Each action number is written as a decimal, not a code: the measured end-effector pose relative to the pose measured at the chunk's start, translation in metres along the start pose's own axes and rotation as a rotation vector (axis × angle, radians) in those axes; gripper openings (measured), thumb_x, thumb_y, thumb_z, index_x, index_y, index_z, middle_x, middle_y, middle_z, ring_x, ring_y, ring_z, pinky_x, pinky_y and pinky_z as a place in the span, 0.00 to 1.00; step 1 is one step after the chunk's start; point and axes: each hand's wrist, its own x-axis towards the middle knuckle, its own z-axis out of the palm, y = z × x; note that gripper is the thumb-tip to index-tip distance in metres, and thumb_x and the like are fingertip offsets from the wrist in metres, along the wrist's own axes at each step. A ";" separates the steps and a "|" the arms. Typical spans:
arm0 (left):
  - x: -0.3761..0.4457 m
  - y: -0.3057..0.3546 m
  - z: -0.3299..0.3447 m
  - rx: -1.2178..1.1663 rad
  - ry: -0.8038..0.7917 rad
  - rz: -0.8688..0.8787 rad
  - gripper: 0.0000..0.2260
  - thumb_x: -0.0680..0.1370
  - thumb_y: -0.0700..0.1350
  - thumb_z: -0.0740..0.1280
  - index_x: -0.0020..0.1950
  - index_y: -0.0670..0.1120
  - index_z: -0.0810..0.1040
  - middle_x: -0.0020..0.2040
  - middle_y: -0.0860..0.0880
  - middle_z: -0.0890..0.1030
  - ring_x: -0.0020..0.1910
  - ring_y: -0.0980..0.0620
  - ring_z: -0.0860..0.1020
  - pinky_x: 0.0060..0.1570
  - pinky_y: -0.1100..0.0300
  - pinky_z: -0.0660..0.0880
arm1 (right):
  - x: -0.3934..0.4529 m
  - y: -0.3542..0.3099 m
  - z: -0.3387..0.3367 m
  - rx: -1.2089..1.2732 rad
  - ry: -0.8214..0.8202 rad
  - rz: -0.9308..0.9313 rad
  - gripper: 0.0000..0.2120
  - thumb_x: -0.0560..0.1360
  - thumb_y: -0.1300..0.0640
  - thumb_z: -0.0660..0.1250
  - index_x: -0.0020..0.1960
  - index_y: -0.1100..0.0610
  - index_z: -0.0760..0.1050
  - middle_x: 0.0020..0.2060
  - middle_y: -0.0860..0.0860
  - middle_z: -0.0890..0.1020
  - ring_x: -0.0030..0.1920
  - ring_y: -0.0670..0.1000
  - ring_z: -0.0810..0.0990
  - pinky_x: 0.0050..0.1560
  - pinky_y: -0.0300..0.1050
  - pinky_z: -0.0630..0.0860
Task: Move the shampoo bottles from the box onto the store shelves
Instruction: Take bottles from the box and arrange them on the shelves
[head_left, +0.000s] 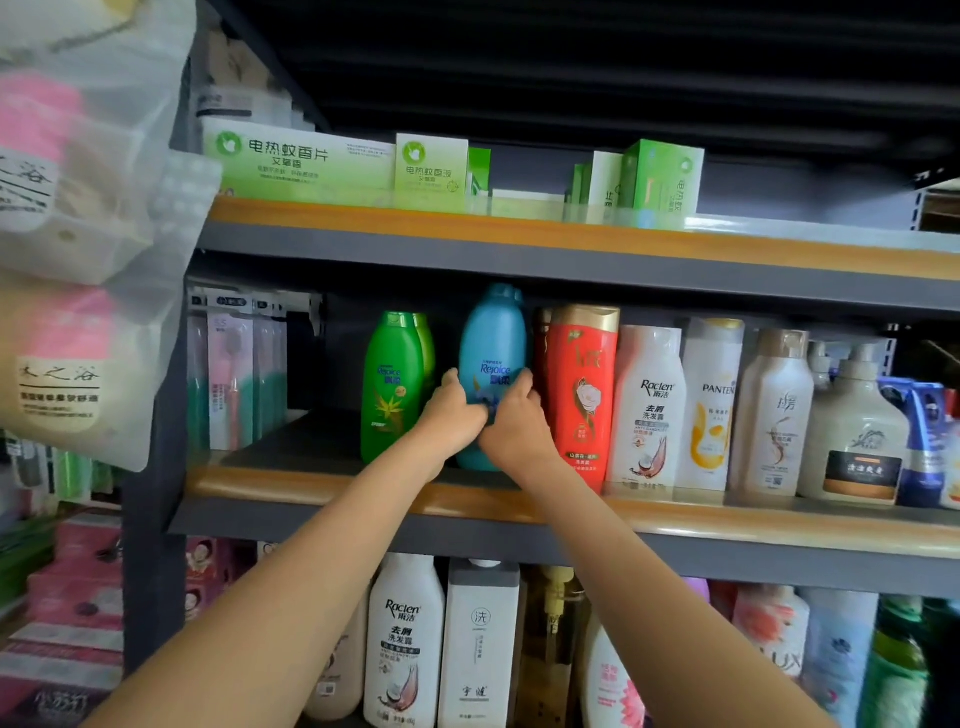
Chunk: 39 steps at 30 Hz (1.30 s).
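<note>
A blue Rejoice shampoo bottle (492, 348) stands upright on the middle shelf (311, 480), between a green Rejoice bottle (392, 384) and a red bottle (584, 384). My left hand (454, 410) grips the blue bottle's lower left side. My right hand (514, 423) grips its lower right side, fingers curled round the front. Both hands cover the bottle's lower label. The box is not in view.
White and cream shampoo bottles (649, 410) fill the middle shelf to the right. Toothbrush packs (234, 374) stand at its left, with bare shelf between them and the green bottle. Green boxes (431, 171) sit on the upper shelf. More bottles (405, 639) line the lower shelf. Plastic bags (78, 208) hang at left.
</note>
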 end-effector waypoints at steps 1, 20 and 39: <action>0.001 0.000 0.000 0.003 -0.005 0.004 0.23 0.75 0.40 0.64 0.70 0.45 0.63 0.63 0.43 0.74 0.60 0.45 0.74 0.59 0.52 0.73 | 0.002 0.000 0.001 0.023 0.001 0.014 0.36 0.75 0.63 0.63 0.74 0.64 0.45 0.65 0.64 0.64 0.62 0.64 0.69 0.61 0.52 0.67; 0.014 -0.005 0.002 -0.006 0.095 -0.023 0.28 0.75 0.41 0.63 0.73 0.44 0.58 0.63 0.43 0.73 0.60 0.44 0.73 0.61 0.50 0.72 | 0.005 -0.003 0.007 -0.035 -0.034 -0.005 0.39 0.75 0.59 0.66 0.75 0.63 0.43 0.66 0.64 0.64 0.60 0.64 0.72 0.57 0.51 0.69; -0.028 0.012 -0.010 0.026 0.054 0.080 0.20 0.79 0.54 0.59 0.66 0.45 0.68 0.62 0.46 0.72 0.60 0.48 0.73 0.60 0.53 0.71 | -0.010 -0.014 0.006 -0.070 0.178 0.010 0.37 0.76 0.54 0.63 0.75 0.63 0.44 0.66 0.62 0.63 0.61 0.64 0.70 0.56 0.53 0.69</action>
